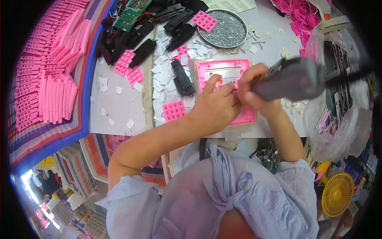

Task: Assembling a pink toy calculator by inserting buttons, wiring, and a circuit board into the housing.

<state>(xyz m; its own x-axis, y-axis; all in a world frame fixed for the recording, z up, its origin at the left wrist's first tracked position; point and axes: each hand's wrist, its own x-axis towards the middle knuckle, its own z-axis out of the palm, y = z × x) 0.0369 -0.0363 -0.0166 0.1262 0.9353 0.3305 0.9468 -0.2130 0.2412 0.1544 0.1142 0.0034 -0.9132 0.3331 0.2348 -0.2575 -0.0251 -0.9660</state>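
A pink plastic casing lies at the table's front edge, with long metal strips showing inside it. My left hand rests on the casing with bent fingers, pressing on its middle; any small part beneath the fingertips is hidden. My right hand is wrapped round a dark grey electric screwdriver, which lies over the casing's right side, blurred at its far end. The tool's tip is hidden behind my hands. Left of the casing are a black plastic box-shaped part and a pink button pad.
A round metal dish of small screws stands at the back. Black parts and a green circuit board pile up back left, among scattered white paper squares. Pink strips fill a striped tray at left. Plastic bags crowd the right edge.
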